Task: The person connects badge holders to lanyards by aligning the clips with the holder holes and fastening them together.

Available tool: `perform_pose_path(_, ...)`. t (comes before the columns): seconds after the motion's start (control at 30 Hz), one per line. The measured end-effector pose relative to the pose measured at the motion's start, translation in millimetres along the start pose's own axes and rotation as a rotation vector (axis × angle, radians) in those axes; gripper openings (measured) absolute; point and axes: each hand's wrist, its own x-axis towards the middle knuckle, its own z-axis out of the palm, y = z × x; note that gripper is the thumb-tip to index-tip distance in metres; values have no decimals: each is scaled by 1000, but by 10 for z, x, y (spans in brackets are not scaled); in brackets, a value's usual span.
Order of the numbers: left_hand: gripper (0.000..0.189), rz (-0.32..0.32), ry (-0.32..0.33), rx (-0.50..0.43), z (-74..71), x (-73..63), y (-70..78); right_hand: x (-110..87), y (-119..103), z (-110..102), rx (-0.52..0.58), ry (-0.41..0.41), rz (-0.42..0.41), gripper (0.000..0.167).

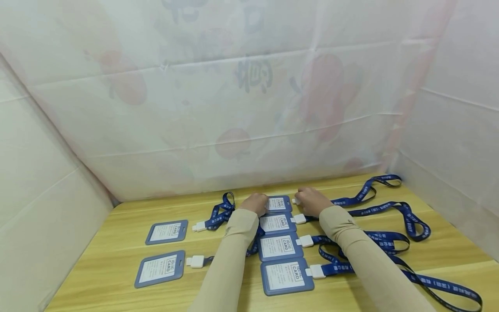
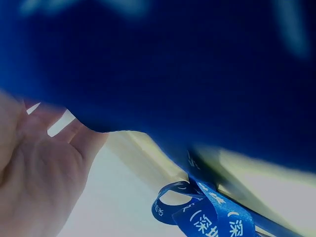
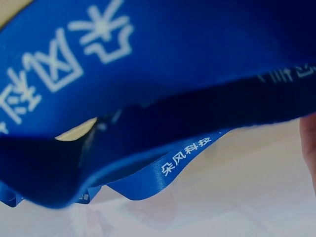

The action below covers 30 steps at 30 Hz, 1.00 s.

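At the far end of the right-hand column of blue card holders, my left hand (image 1: 255, 203) holds the left edge of the farthest card holder (image 1: 278, 203). Its fingertips are partly hidden in the head view, and a blurred blue lanyard (image 2: 173, 74) covers them in the left wrist view. My right hand (image 1: 313, 202) pinches the white clip (image 1: 295, 201) of a blue lanyard (image 1: 351, 200), just right of that card holder. Below it lie three more card holders, the nearest one (image 1: 287, 276) closest to me. In the right wrist view a blue lanyard (image 3: 123, 64) hides most of the hand.
On the left of the wooden table (image 1: 105, 260) lie two more card holders, a far one (image 1: 166, 232) and a near one (image 1: 160, 268). Looped lanyards (image 1: 413, 221) spread to the right. A white sheet wall (image 1: 195, 108) stands behind and at both sides.
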Motion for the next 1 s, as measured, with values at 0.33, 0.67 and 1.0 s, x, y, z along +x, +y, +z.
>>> perform_pose_path(0.33,19,-6,-9,-13,12,14,-20,0,-8,7,5,10,-4,17)
perform_pose_path(0.67,24,-33,-24,-5,16,25,-10,8,-22,23,21,15,-23,21)
perform_pose_path(1.0,25,-38,-29,15,10,25,11,-8,-3,19,27,16,-26,19)
